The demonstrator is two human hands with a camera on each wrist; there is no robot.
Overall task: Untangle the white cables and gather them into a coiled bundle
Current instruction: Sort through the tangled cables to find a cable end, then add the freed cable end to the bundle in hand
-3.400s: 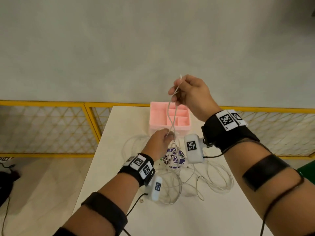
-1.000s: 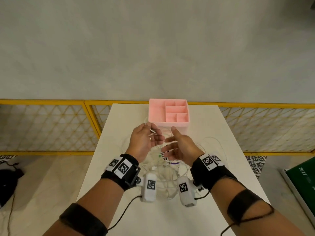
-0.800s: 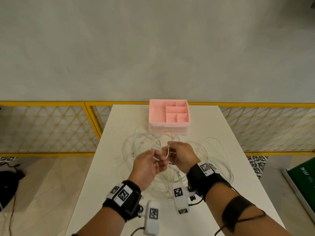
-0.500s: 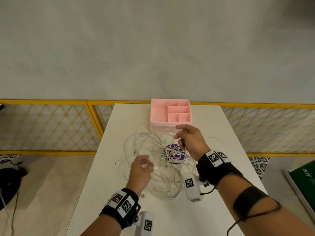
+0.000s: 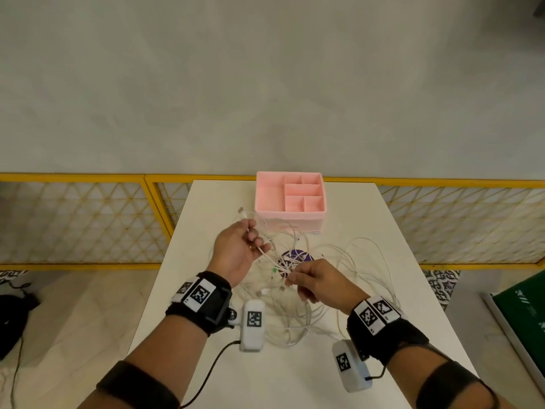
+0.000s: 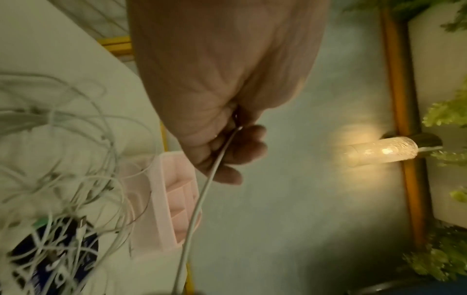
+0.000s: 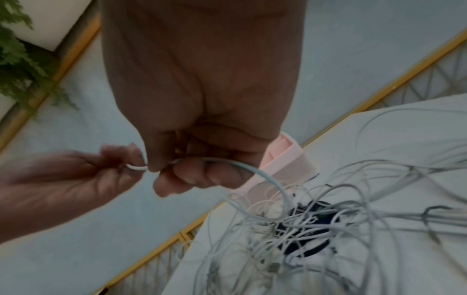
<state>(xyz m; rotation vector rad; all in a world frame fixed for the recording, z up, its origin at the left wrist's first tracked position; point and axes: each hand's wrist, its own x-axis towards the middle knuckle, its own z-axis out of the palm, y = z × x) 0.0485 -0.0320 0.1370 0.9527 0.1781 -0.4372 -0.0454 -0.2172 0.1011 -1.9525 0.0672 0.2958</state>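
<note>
A tangle of thin white cables (image 5: 298, 293) lies spread over the middle of the white table (image 5: 392, 261), partly covering a dark purple round disc (image 5: 296, 255). My left hand (image 5: 240, 250) is raised left of the tangle and grips one white cable (image 6: 202, 199), whose plug end (image 5: 242, 211) sticks out above the fist. My right hand (image 5: 312, 280) hovers over the tangle's centre and pinches a white cable (image 7: 240, 165) between thumb and fingers; that strand curves down into the pile (image 7: 290, 229).
A pink divided organiser box (image 5: 290, 199) stands at the table's far edge, just behind the cables. A yellow mesh railing (image 5: 88, 219) runs behind and beside the table. A green object (image 5: 528, 314) sits on the floor at the right.
My left hand has lifted from the near side of the tangle up to the left, now gripping a cable end. My right hand has drawn back from near the box to the tangle's centre.
</note>
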